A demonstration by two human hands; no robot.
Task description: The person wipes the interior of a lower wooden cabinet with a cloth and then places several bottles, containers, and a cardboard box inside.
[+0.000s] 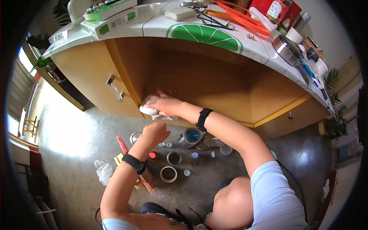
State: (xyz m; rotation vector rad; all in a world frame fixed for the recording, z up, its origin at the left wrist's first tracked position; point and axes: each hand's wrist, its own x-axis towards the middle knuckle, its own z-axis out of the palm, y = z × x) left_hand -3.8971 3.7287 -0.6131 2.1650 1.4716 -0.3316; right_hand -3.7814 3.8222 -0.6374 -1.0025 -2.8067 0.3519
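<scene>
My right hand (166,105) presses a white cloth (147,109) against the bottom of a wooden cabinet (201,74), at the compartment's left front corner. Part of the cloth hangs over the front edge; the fingers are a little blurred. Below it, in front of the cabinet, my left hand (155,132) hovers over the floor with its fingers curled in, and nothing shows in it. The compartment is open at the front, its far part in shadow. A closed panel with a metal handle (115,88) is to its left.
On the floor (201,184) stand a glass jar with a blue-looking top (191,135), a tape roll (168,174), a red-capped bottle (153,155) and several small containers. A crumpled plastic bag (103,172) lies left. Boxes (110,23) and a metal tin (286,50) crowd the cabinet top.
</scene>
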